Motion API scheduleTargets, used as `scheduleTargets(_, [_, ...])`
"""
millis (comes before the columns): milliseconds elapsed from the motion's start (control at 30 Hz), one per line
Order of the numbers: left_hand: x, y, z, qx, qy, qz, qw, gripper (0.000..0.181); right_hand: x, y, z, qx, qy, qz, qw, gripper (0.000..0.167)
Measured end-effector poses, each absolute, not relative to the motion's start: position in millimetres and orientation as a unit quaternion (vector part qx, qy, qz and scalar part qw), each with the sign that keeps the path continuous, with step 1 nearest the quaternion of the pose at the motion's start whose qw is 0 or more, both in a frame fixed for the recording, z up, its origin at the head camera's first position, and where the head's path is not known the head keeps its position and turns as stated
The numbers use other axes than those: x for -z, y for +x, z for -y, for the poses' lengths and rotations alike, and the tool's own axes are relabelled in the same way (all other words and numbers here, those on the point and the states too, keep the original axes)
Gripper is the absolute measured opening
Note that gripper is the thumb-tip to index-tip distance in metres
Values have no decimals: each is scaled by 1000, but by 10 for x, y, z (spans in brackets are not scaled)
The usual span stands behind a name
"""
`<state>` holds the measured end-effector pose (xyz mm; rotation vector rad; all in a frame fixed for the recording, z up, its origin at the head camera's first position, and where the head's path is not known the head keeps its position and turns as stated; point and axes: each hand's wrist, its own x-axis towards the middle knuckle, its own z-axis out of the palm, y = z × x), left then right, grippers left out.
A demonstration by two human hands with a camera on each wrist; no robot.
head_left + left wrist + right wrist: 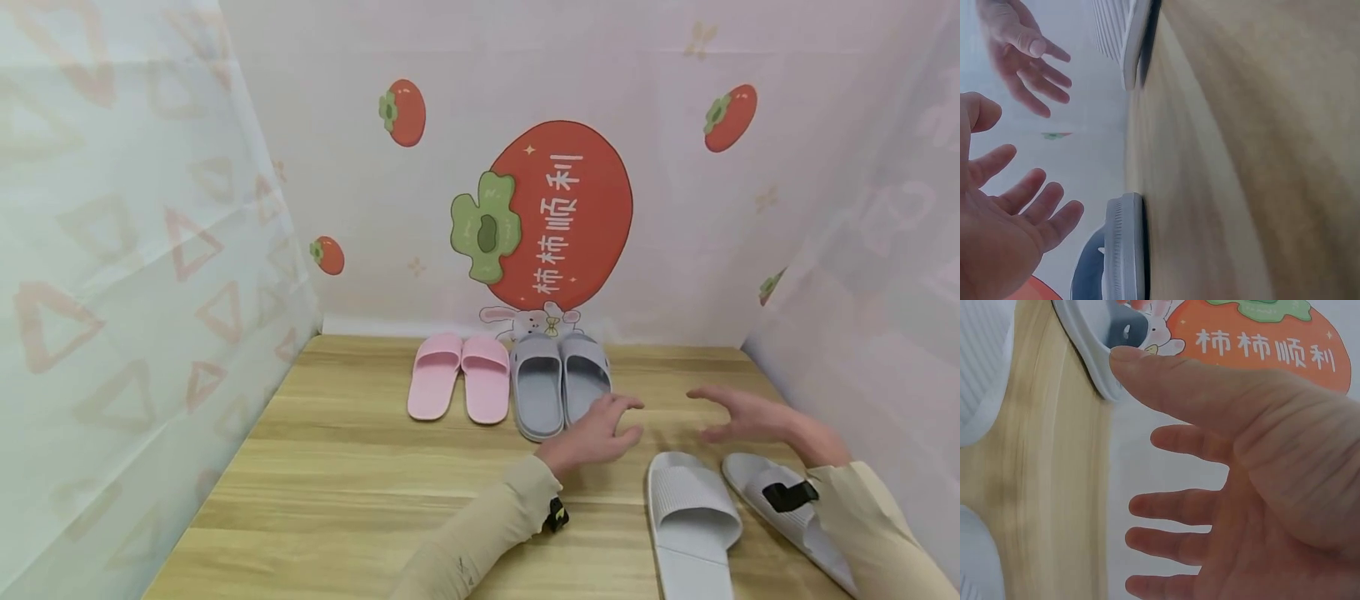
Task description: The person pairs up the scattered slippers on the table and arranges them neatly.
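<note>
My left hand [597,432] hovers beside the right slipper of a grey-blue pair [538,392], its fingers spread and holding nothing. To the right, my right hand [757,417] is held above the wood, fingers apart, facing the left hand across a gap. Below the hands lies a light grey slipper [692,521] with a ribbed strap. Its mate, another light grey slipper [750,477], lies tilted outward, partly hidden by the right forearm. In the right wrist view the right palm [1260,487] touches nothing.
A pair of pink slippers [487,392] stands left of the grey-blue pair, near the back edge of the wooden surface [337,500]. Printed cloth walls rise at the back [675,250], left [150,292] and right [885,292].
</note>
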<state>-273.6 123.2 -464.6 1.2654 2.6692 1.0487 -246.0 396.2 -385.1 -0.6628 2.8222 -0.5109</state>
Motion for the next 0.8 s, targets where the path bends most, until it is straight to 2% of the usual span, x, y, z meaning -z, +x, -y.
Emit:
scheduleTargets(200, [4657,-2662,-1253,-307,413,-857,13,44,3916,-2397,-4034,171,-195,-958,125,70])
scheduleTargets(367, [4682,-2607,-1319,-286,420,-861,24,45,3953,-2375,-4108,173,-209,-952,138,61])
scheduleTargets(533, [4691,-2558,-1389,-276,425,-861,44,45,4015,-2368,-4215,172,-205,-950,162,60])
scheduleTargets(800, [4671,-2524,-1464,-235,440,-863,83,46,4027,-2308,-4332,165,-208,-949,171,57])
